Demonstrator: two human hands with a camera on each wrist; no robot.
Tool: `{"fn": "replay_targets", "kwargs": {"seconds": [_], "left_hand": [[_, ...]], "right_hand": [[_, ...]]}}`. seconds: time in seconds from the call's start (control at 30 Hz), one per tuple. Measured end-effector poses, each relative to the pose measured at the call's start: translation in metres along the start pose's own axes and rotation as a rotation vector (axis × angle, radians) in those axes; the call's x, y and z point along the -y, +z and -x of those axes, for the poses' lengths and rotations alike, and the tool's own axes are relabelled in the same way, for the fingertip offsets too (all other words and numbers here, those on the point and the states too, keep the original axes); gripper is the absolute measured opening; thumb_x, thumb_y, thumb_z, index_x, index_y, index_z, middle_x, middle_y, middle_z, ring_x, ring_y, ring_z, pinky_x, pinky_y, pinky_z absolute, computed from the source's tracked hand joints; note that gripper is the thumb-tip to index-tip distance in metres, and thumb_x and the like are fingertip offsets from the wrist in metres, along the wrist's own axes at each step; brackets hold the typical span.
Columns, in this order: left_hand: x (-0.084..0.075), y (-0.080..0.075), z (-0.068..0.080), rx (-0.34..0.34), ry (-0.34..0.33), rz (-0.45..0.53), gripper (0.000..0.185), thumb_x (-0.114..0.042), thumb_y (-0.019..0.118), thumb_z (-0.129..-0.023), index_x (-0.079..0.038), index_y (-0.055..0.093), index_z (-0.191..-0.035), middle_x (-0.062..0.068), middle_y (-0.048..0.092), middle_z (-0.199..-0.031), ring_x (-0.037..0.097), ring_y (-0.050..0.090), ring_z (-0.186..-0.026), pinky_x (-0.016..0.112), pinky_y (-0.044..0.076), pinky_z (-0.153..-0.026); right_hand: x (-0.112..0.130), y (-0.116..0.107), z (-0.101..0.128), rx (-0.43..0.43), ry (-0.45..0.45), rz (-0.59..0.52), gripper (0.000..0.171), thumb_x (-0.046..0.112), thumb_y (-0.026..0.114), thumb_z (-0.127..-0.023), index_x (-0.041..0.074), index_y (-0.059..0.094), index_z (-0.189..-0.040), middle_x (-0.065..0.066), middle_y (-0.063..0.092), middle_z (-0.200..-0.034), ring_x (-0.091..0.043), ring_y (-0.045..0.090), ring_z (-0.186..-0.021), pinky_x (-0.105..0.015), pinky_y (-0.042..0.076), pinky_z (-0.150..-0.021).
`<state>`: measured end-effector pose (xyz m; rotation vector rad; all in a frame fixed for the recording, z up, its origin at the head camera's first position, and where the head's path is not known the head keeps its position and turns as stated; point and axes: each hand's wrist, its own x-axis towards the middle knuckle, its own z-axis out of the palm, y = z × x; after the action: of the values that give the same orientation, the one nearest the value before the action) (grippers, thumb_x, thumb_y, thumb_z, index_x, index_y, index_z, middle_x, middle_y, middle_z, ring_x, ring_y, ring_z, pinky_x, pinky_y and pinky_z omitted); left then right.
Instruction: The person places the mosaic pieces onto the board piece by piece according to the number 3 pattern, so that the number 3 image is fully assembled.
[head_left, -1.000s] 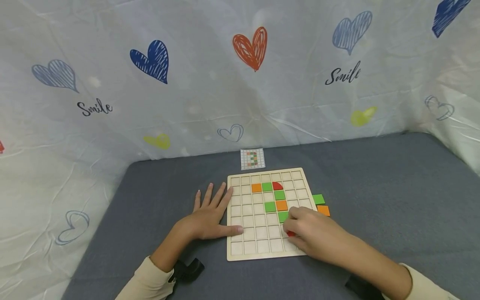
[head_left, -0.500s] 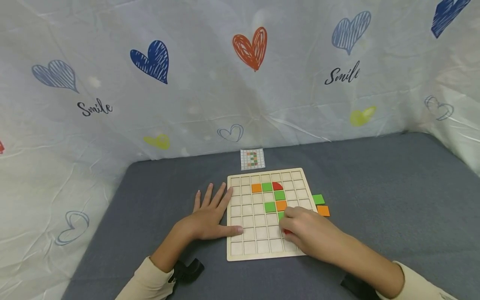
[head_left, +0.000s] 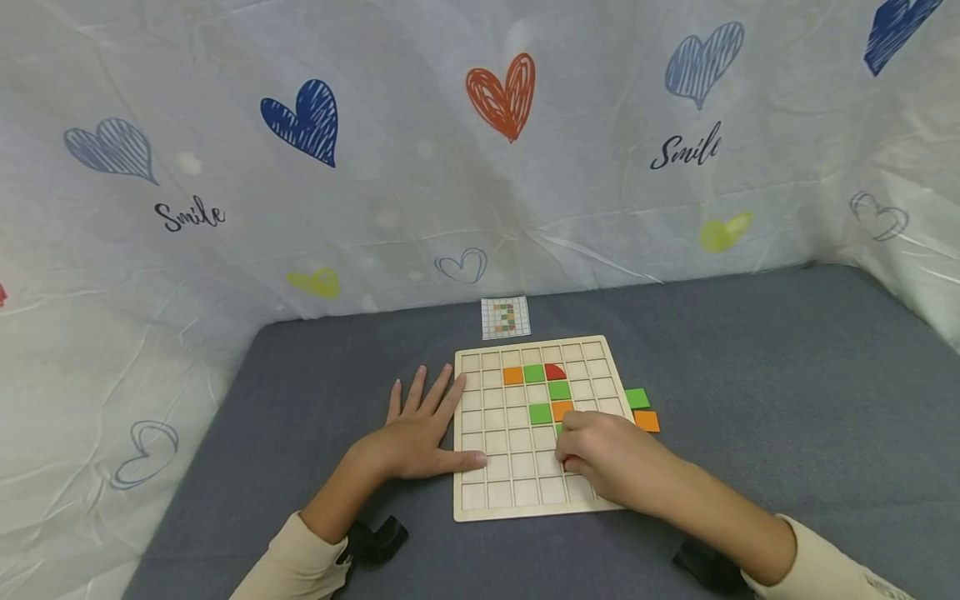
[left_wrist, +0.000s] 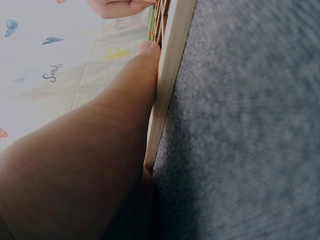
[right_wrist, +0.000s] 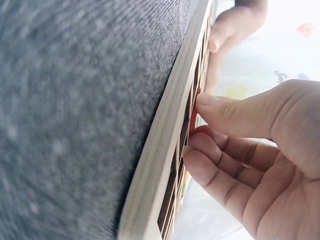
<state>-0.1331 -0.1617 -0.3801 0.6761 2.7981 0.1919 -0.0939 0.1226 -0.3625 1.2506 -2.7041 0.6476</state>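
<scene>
On the grey mat, left hand (head_left: 417, 433) lies flat, fingers spread, thumb pressed against the wooden grid board's (head_left: 472, 500) left edge. Mid-board, right hand (head_left: 606, 458) pinches a red tile (right_wrist: 193, 116) between thumb and fingers, down at a cell below the green and orange tiles (head_left: 551, 402). Right of the board, two loose tiles (head_left: 642, 409).

My head camera looks forward and down over the whole counter (head_left: 750, 375); both wrist cameras sit low and close, sharing the grid board's (head_left: 480, 508) edge (left_wrist: 167, 75) (right_wrist: 165, 145).
</scene>
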Motion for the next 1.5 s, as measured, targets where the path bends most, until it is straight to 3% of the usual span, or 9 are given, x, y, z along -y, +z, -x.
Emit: {"fn": "replay_targets", "kwargs": {"seconds": [0.63, 0.87, 1.03, 1.2, 1.3, 1.5], "left_hand": [[0.004, 0.004, -0.005, 0.012, -0.013, 0.009, 0.106, -0.086, 0.033, -0.066, -0.029, -0.01, -0.144, 0.001, -0.013, -0.15, 0.031, -0.019, -0.132, 0.058, -0.012, -0.098], [0.002, 0.001, -0.003, -0.003, -0.005, -0.014, 0.105, -0.085, 0.032, -0.067, -0.026, -0.008, -0.145, 0.003, -0.01, -0.15, 0.032, -0.016, -0.132, 0.059, -0.008, -0.098], [0.001, 0.0, -0.002, 0.007, -0.009, 0.01, 0.106, -0.085, 0.034, -0.067, -0.027, -0.008, -0.145, 0.003, -0.011, -0.15, 0.033, -0.016, -0.132, 0.059, -0.01, -0.098], [0.005, 0.005, -0.004, 0.01, -0.015, 0.02, 0.107, -0.085, 0.035, -0.066, -0.028, -0.008, -0.145, 0.002, -0.012, -0.15, 0.032, -0.018, -0.132, 0.059, -0.01, -0.098], [0.006, 0.007, -0.005, 0.01, -0.016, 0.023, 0.107, -0.086, 0.034, -0.065, -0.028, -0.008, -0.145, 0.001, -0.012, -0.15, 0.031, -0.018, -0.132, 0.059, -0.011, -0.098], [0.005, 0.006, -0.004, 0.014, -0.016, 0.011, 0.107, -0.086, 0.033, -0.066, -0.028, -0.009, -0.145, 0.001, -0.013, -0.15, 0.031, -0.019, -0.132, 0.058, -0.011, -0.098]], "right_hand": [[0.0, -0.009, 0.003, 0.033, -0.081, 0.107, 0.017, 0.002, 0.07, -0.073, 0.018, 0.066, -0.068, 0.012, 0.046, -0.067, -0.002, 0.044, -0.062, -0.018, 0.041, -0.056], [-0.014, -0.032, 0.008, 0.039, 0.045, 0.231, 0.024, 0.002, 0.065, -0.076, 0.022, 0.06, -0.063, 0.015, 0.043, -0.063, -0.006, 0.043, -0.06, -0.023, 0.04, -0.051], [-0.035, -0.048, 0.014, 0.013, 0.121, 0.314, 0.024, -0.007, 0.065, -0.071, 0.016, 0.063, -0.067, 0.009, 0.05, -0.068, -0.01, 0.045, -0.062, -0.025, 0.039, -0.05], [-0.055, -0.053, 0.019, 0.048, 0.172, 0.285, 0.027, -0.008, 0.069, -0.07, 0.017, 0.058, -0.065, 0.006, 0.055, -0.073, -0.011, 0.044, -0.063, -0.025, 0.035, -0.05], [-0.062, -0.051, 0.021, 0.082, 0.182, 0.258, 0.035, -0.008, 0.067, -0.072, 0.019, 0.049, -0.058, 0.009, 0.045, -0.063, -0.009, 0.036, -0.058, -0.024, 0.028, -0.049], [-0.069, -0.045, 0.021, 0.062, 0.176, 0.27, 0.036, -0.004, 0.07, -0.072, 0.02, 0.046, -0.059, 0.009, 0.033, -0.058, -0.008, 0.031, -0.055, -0.025, 0.026, -0.048]]}}
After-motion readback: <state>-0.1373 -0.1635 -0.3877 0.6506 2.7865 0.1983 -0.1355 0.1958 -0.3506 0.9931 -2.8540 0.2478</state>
